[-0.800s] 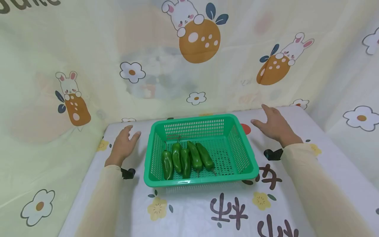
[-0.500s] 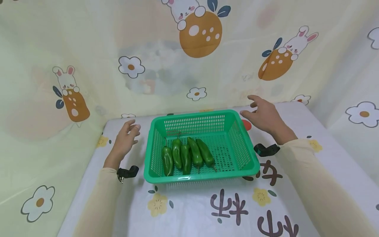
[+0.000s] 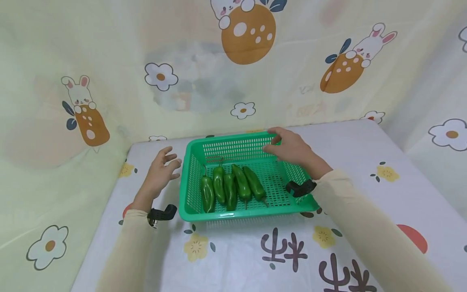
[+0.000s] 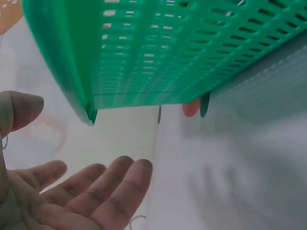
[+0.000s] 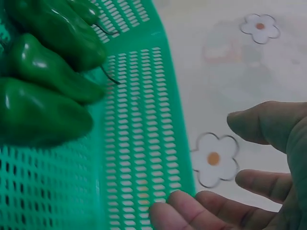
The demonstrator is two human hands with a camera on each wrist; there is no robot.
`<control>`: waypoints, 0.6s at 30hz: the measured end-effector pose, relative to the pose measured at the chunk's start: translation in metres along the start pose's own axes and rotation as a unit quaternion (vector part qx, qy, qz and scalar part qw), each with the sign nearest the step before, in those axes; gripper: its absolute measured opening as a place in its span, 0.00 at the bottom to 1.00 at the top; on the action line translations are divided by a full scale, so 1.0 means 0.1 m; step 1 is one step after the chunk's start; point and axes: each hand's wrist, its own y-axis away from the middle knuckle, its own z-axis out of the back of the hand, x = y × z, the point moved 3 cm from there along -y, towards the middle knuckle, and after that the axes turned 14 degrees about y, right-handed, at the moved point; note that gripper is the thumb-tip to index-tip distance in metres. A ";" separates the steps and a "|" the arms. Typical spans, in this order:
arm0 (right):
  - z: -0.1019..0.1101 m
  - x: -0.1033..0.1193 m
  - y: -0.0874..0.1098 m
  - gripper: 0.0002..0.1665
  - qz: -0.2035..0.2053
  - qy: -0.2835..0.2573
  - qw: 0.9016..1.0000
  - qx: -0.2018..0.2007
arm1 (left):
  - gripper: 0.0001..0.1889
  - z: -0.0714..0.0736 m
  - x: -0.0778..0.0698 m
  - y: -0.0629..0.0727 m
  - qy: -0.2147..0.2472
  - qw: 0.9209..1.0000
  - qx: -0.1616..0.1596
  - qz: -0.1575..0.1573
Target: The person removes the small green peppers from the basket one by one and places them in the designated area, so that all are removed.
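Several green peppers (image 3: 230, 190) lie side by side in the left half of a green plastic basket (image 3: 240, 217) with slotted walls. Over the basket's far right part hovers my right hand (image 3: 293, 150), thumb and fingers spread apart and holding nothing. The right wrist view has its fingertips (image 5: 165, 215) by the basket's far rim; whether they touch cannot be told. My left hand (image 3: 160, 172) is just left of the basket, fingers loosely bent. In the left wrist view a gap shows between that hand's fingers (image 4: 127, 191) and the basket wall (image 4: 144, 72).
A patterned cloth (image 3: 226, 259) covers the table. Behind it hangs a curtain (image 3: 197, 97) printed with rabbits and flowers, close to the basket's far side. Each wrist wears a black camera (image 3: 164, 213).
My right hand has moved left from beside the basket to above its far right side. The left hand has shifted slightly right, nearer the basket. The peppers stay put, while the view tilts down slightly.
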 end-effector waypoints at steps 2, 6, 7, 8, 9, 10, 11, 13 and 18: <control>-0.08 0.00 -0.04 0.42 -0.002 -0.002 1.000 0.012 | 0.37 -0.03 0.02 0.00 -0.005 1.000 0.006 0.002; -0.22 0.00 -0.09 0.42 -0.016 -0.026 0.999 0.036 | 0.37 -0.10 0.05 0.01 -0.013 1.000 0.014 0.006; -0.25 0.00 -0.10 0.42 -0.019 -0.033 0.998 0.043 | 0.37 -0.12 0.06 0.01 -0.015 1.000 0.017 0.008; -0.28 0.00 -0.11 0.42 -0.022 -0.039 0.998 0.050 | 0.37 -0.13 0.07 0.01 -0.018 1.000 0.017 0.011; -0.32 0.00 -0.12 0.42 -0.025 -0.047 0.997 0.057 | 0.37 -0.15 0.07 0.01 -0.021 1.000 0.019 0.013; -0.35 -0.01 -0.14 0.42 -0.027 -0.050 0.996 0.062 | 0.37 -0.16 0.07 0.02 -0.024 0.999 0.022 0.015; -0.38 -0.01 -0.15 0.42 -0.030 -0.050 0.996 0.068 | 0.37 -0.17 0.07 0.02 -0.027 0.999 0.023 0.019; -0.43 -0.01 -0.17 0.42 -0.033 -0.049 0.995 0.081 | 0.37 -0.19 0.08 0.03 -0.030 0.999 0.024 0.025; -0.54 0.00 -0.22 0.41 -0.043 -0.037 0.992 0.113 | 0.38 -0.22 0.08 0.04 -0.021 0.999 0.027 0.027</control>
